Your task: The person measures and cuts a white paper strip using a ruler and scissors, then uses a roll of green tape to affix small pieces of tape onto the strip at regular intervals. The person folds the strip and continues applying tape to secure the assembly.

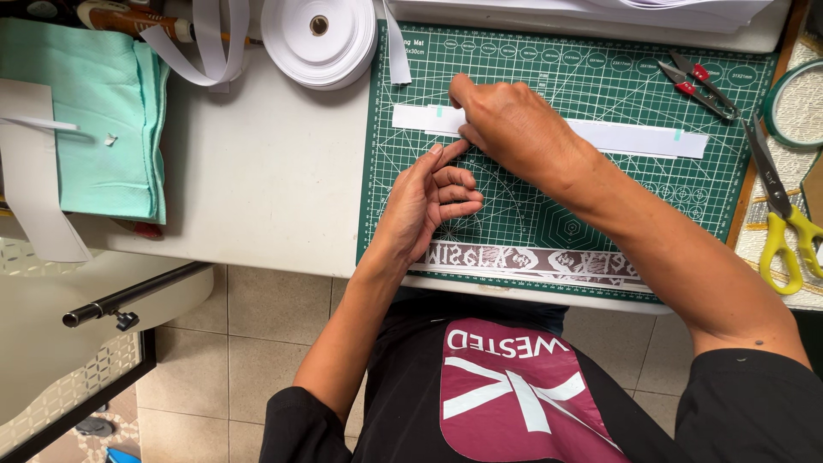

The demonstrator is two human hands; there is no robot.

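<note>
In the head view, a long white fabric strip (pixel 600 135) lies flat on the green gridded cutting mat (pixel 549 214), its long axis running left to right across the upper half of the mat, with small teal marks near each end. The right hand (pixel 506 124) is the nearer one: it rests on the strip's left part, fingers curled down and pressing it to the mat, so most of the strip's length stretches away to the right of the grip. How tightly the fingertips pinch cannot be told, since the back of the hand hides them. The left hand (pixel 429 201) lies just below the strip, palm half up, fingers loosely bent; its index finger reaches up to the strip's lower edge beside the right hand, and it holds nothing.

Around them lie a roll of white tape (pixel 319 39) above the mat's left corner, folded mint-green cloth (pixel 94 120) at far left, small red-handled snips (pixel 699 84) at upper right, and yellow-handled scissors (pixel 784 231) at the right edge.
</note>
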